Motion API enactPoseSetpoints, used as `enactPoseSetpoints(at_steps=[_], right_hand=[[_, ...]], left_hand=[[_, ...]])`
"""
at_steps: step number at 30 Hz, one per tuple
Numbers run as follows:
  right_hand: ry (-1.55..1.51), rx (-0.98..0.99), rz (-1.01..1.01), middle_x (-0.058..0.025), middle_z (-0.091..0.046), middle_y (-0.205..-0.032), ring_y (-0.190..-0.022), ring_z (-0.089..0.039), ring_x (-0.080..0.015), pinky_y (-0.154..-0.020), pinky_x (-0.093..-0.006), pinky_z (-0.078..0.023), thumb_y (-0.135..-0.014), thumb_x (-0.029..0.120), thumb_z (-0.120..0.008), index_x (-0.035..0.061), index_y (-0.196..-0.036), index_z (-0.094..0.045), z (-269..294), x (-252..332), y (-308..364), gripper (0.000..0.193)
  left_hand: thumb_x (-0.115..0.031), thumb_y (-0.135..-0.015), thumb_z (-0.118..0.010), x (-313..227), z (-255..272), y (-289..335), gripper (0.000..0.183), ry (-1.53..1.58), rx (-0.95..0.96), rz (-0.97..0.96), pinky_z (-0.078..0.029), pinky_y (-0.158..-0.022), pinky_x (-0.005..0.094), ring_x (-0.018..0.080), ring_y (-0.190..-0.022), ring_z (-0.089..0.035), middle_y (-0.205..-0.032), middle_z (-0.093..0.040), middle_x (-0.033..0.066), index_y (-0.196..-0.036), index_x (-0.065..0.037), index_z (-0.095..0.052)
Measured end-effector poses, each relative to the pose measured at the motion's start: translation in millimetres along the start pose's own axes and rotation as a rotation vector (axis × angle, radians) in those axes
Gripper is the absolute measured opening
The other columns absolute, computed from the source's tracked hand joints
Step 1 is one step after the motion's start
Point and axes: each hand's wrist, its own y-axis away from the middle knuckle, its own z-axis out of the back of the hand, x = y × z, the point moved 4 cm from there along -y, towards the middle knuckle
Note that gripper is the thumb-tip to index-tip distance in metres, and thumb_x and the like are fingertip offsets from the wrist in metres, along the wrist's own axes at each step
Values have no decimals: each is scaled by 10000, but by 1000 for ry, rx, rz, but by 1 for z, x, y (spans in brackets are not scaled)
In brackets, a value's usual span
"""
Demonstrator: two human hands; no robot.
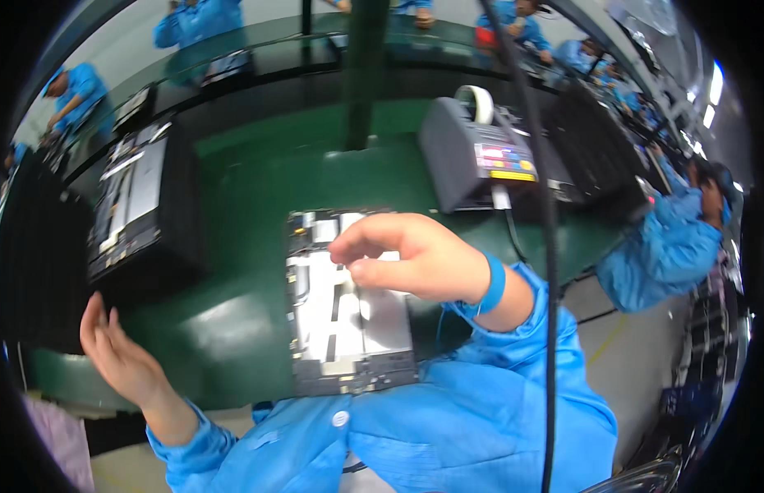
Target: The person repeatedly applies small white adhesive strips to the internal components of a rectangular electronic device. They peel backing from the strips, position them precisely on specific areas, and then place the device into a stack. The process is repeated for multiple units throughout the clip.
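Observation:
An opened tablet (323,324) lies on the green table in front of me, its silvery battery area and dark circuit strips exposed. My right hand (415,259) hovers over its upper right part. The thumb and curved fingers are apart, with nothing visible between them, and the hand hides part of the tablet. A blue band (495,283) circles that wrist. Off to the left, my left hand (119,355) is raised with fingers stretched and holds nothing. It is nearest to a stack of black trays (178,205), whose top carries another opened tablet (144,185).
A dark grey tape dispenser (456,156) with a white roll stands at the back right, its cable (513,234) trailing down. A green post (361,90) rises behind the table (250,172). A black cord (550,271) hangs at right. Co-workers in blue sit around, one at right (665,238).

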Motion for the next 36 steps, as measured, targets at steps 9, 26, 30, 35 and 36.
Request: enactPoseSetpoints(at_steps=[9, 26, 30, 35, 36], right_hand=[[-387, -1484, -143, 50, -487, -780, -649, -412, -44, -546, -203, -333, -875, 296, -646, 78, -945, -544, 75, -113, 147, 251], [-166, -327, 22, -57, -622, -713, -633, -592, -152, -585, -286, -459, -935, 257, -563, 17, -826, -654, -22, -37, 85, 278], [154, -259, 126, -116, -609, -705, -622, -602, -246, -575, -339, -459, -931, 275, -558, 29, -802, -654, -34, -22, 75, 294], [567, -435, 136, -136, -629, -749, -634, -608, -272, -567, -340, -469, -845, 233, -642, 39, -812, -668, -31, -12, 65, 199], [580, -468, 157, -135, -637, -771, -645, -614, -274, -568, -339, -474, -822, 226, -662, 39, -813, -670, -30, -9, 63, 188]], left_hand=[[-22, -773, -506, -18, -108, 74, 227, 41, 710, 35, -411, -862, 316, 190, -956, -527, -1052, -535, 124, -992, 10, -557], [-167, -798, -752, -56, -217, 141, 240, 130, 1336, 562, -497, -656, 240, 102, -774, -600, -793, -652, 47, -931, 13, -665], [-112, -806, -731, -41, -216, 139, 148, 157, 1421, 613, -490, -611, 240, 109, -719, -605, -781, -655, 55, -848, 21, -679], [-83, -790, -727, -37, -211, 128, 84, 145, 1249, 170, -481, -603, 256, 142, -715, -618, -776, -659, 60, -802, -8, -689], [-78, -787, -726, -34, -208, 126, 73, 130, 1205, 164, -480, -606, 261, 150, -714, -621, -776, -659, 61, -795, -14, -692]])
